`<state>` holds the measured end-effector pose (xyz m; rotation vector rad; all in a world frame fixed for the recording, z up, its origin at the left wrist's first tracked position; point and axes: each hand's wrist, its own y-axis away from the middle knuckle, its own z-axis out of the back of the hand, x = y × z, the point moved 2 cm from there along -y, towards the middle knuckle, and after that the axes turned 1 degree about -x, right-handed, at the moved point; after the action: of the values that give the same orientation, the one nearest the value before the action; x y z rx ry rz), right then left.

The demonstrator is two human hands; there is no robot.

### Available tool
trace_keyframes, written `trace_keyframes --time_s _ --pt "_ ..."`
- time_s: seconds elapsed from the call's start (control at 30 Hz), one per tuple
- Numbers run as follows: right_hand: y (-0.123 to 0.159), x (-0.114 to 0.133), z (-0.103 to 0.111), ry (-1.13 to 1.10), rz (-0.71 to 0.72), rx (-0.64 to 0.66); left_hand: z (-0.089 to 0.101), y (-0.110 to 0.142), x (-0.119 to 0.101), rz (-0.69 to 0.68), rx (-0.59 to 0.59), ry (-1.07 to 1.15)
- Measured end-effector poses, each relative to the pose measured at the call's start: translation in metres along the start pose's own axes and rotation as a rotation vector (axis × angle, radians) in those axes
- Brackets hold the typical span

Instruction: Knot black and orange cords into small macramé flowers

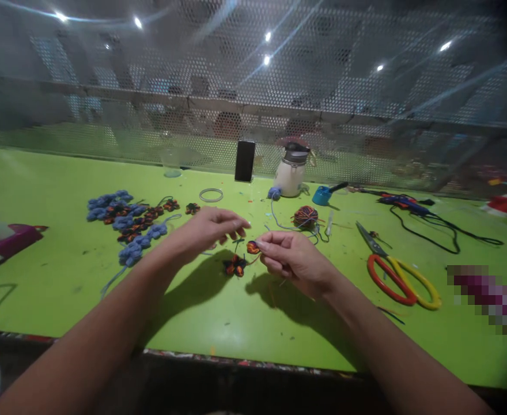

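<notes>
Over the middle of the green table, my right hand (294, 259) pinches a small piece of orange and dark yarn work (252, 247) between thumb and fingers. My left hand (214, 225) hovers just to its left, fingers loosely stretched and apart, with nothing seen in them. Below the two hands lies a crocheted yarn flower (235, 266) in black and orange. Thin yarn ends show near the held piece; where they lead is hard to make out.
Left lie blue yarn flowers (135, 249) and dark-orange ones (153, 213). Behind stand a phone (245, 161) and a white jug (291, 176). A multicoloured yarn ball (306, 217), a blue pot (321, 196), scissors (403, 279) and a glue gun (409, 204) lie right.
</notes>
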<state>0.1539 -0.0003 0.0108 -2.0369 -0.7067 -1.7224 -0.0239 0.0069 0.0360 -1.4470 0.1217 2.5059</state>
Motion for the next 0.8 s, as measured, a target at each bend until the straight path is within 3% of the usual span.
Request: trace_keyframes --time_s 0.07,0.13,0.37,0.57,0.8 --pt "0.001 0.000 0.000 0.021 0.024 0.000 -0.011 0.004 -0.005 -0.025 0.184 0.151" --pt "0.002 0.001 0.001 0.052 0.052 -0.006 -0.017 0.008 -0.009 -0.051 0.255 0.229" --pt "0.005 0.008 -0.001 0.198 0.122 -0.095 -0.017 0.018 -0.020 -0.056 0.151 0.228" --pt "0.006 0.012 -0.005 0.244 0.160 -0.223 -0.019 0.022 -0.025 -0.100 -0.063 0.143" --pt "0.007 0.012 -0.006 0.215 0.185 -0.308 -0.019 0.023 -0.025 -0.219 0.002 0.086"
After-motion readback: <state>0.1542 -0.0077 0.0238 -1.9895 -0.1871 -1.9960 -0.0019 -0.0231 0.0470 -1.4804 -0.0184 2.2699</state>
